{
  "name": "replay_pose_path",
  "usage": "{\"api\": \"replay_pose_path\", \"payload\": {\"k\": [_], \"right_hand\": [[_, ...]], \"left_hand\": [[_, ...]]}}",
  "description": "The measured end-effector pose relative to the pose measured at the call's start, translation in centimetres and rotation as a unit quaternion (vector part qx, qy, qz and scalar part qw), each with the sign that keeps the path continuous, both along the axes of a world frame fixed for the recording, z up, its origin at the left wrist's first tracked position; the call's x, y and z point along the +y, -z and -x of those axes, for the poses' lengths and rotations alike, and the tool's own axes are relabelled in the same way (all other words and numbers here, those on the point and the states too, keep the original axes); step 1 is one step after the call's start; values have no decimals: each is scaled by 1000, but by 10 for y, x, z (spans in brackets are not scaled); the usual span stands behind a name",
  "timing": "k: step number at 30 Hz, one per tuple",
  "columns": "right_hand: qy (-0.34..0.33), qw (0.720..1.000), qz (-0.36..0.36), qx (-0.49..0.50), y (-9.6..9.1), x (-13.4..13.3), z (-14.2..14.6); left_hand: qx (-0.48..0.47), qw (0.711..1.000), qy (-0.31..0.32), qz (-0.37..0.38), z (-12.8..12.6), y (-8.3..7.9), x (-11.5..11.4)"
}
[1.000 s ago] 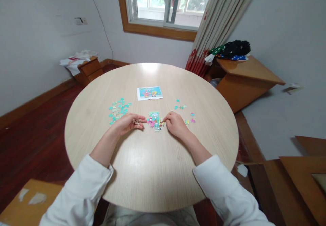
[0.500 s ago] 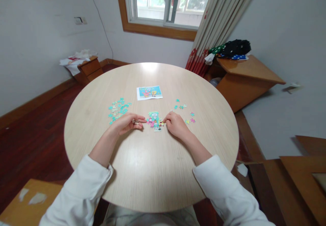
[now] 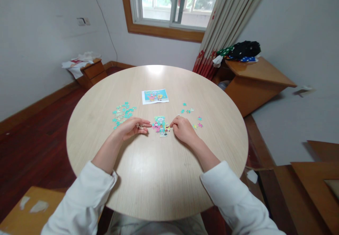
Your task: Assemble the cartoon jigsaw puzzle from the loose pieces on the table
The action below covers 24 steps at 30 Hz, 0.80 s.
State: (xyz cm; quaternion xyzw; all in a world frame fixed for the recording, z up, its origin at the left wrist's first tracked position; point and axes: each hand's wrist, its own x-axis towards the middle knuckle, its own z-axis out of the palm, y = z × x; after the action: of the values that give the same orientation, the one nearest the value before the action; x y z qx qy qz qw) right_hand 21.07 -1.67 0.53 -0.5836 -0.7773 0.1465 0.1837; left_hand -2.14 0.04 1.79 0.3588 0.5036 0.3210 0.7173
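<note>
A partly joined jigsaw puzzle (image 3: 161, 126) with cartoon figures lies on the round table in front of me. My left hand (image 3: 134, 126) is at its left side, loosely curled around a few small jigsaw puzzle pieces (image 3: 140, 126), fingertips close to the pink part. On the other side, my right hand (image 3: 182, 128) has its fingers bent and pressed together at the puzzle's right edge, by a yellow jigsaw puzzle piece (image 3: 167, 126). Its fingertips are partly hidden, but they appear to pinch that edge piece.
Loose turquoise and pale pieces (image 3: 124, 112) are heaped left of the puzzle. Several more, including a pink piece (image 3: 200, 125), are scattered at right. A printed reference picture (image 3: 155, 96) lies behind the puzzle on the round table (image 3: 159, 182). A wooden cabinet (image 3: 256, 83) stands beyond it.
</note>
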Motion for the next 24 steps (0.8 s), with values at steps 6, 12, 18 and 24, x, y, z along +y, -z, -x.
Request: {"api": "replay_pose_path", "payload": {"k": [6,12,18,24], "right_hand": [[15,1000,3,12,2,1,-1],[3,1000,6,12,2,0,1],[9,1000,4,24,4,1,0],[1,999,1,33,8,2,0]], "left_hand": [[-4,1000,-11,2,0,0,1],[-4,1000,-12,8,-3,-1,0],[-15,1000,-8,2,-1,1,1],[-9,1000,-11,1,0,1,1]]}}
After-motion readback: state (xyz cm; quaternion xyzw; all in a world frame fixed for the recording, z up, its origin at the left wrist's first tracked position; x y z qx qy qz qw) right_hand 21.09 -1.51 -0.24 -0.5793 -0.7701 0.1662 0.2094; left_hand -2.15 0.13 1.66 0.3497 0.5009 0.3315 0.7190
